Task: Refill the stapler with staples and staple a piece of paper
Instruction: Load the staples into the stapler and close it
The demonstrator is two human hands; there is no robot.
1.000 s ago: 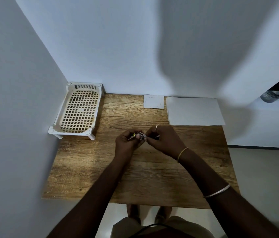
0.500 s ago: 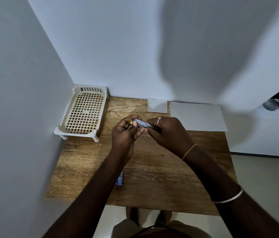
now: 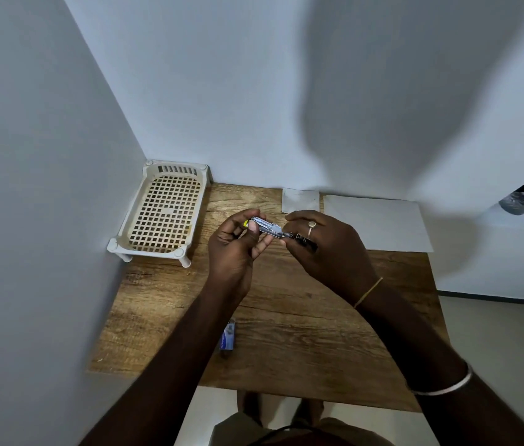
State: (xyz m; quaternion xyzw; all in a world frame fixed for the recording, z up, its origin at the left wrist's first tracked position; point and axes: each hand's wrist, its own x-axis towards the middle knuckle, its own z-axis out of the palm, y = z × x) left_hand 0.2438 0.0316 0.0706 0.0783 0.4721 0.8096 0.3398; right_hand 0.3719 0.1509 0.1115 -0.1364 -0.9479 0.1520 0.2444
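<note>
Both hands have risen off the wooden surface [image 3: 286,317]. Left hand [image 3: 234,249] fingers clasp the small metal stapler [image 3: 265,227]; right hand [image 3: 325,249] fingers pinch its dark end, above the staple box [image 3: 227,335].

Silver stapler [image 3: 267,227] with yellow tip, cream grid-patterned basket [image 3: 160,214], brown wood-grain table [image 3: 286,317], white paper [image 3: 379,223]

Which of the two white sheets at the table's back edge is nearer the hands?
The small square sheet, just behind the right hand; the large sheet lies farther right.
</note>
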